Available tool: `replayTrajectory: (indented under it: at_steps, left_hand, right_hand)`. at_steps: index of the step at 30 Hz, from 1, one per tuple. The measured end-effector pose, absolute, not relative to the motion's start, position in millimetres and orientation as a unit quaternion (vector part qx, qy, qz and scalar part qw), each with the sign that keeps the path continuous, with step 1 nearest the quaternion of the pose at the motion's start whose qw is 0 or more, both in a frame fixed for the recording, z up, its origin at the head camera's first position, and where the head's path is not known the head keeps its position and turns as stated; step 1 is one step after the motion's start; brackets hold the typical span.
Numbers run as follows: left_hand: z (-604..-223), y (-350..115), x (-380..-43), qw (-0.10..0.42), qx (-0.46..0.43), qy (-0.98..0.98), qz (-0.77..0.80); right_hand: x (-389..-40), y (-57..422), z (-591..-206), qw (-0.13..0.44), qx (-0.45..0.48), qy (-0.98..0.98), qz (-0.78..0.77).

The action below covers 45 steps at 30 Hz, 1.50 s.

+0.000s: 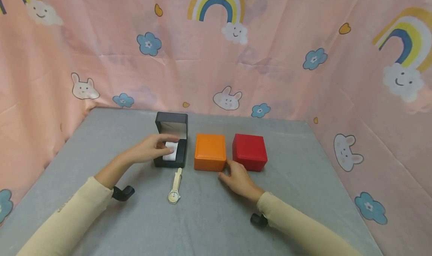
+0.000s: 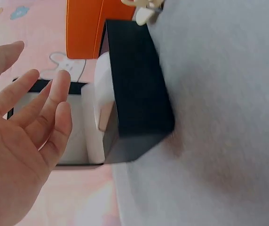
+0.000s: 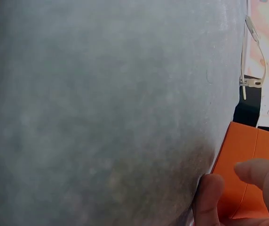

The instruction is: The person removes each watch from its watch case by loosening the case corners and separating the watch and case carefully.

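A black watch box [image 1: 182,153] stands with its lid raised, a white cushion [image 1: 171,151] inside it. My left hand [image 1: 147,149] hovers over this box, its fingers [image 2: 54,106] loosely spread and holding nothing. In front of the box lies a cream-strapped wristwatch [image 1: 174,190], dial toward me. The orange box [image 1: 210,152], lid down, sits right of the black one. My right hand [image 1: 240,179] is at its front right corner, fingers loosely bent with the fingertips close to the orange side in the right wrist view. A closed red box [image 1: 249,151] stands just beyond that hand.
All three boxes stand in a row on a grey cloth-covered table [image 1: 141,226]. A pink curtain [image 1: 287,83] with rainbows, clouds and rabbits encloses the back and sides. A black wrist mount [image 1: 123,193] shows below the left sleeve, another [image 1: 259,220] by the right.
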State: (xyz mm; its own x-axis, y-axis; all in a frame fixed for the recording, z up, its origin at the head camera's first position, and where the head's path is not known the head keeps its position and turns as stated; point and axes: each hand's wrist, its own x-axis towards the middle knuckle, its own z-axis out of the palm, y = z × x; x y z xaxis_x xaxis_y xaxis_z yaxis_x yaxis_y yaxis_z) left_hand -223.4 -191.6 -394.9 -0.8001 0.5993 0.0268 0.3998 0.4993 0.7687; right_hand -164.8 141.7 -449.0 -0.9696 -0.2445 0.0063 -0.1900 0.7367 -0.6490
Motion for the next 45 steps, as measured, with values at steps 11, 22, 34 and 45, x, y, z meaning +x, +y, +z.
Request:
replayTrajectory:
  at_steps: [11,22,34,45]
  left_hand:
    - [-389,-166,-220,0.134,0.316,0.846,0.407]
    - [-396,-137,-225,0.145,0.313,0.839,0.421]
    - [-410,-115,-237,0.159,0.315,0.840,0.412]
    - [-416,-110,-242,0.161,0.298,0.846,0.411]
  right_hand:
    - [-167,140,-448,0.054,-0.104,0.937,-0.330]
    - [-171,138,-452,0.071,-0.089,0.922,-0.371]
    - [-172,139,-457,0.082,-0.083,0.902,-0.415]
    - [-173,140,-457,0.093,-0.090,0.893,-0.431]
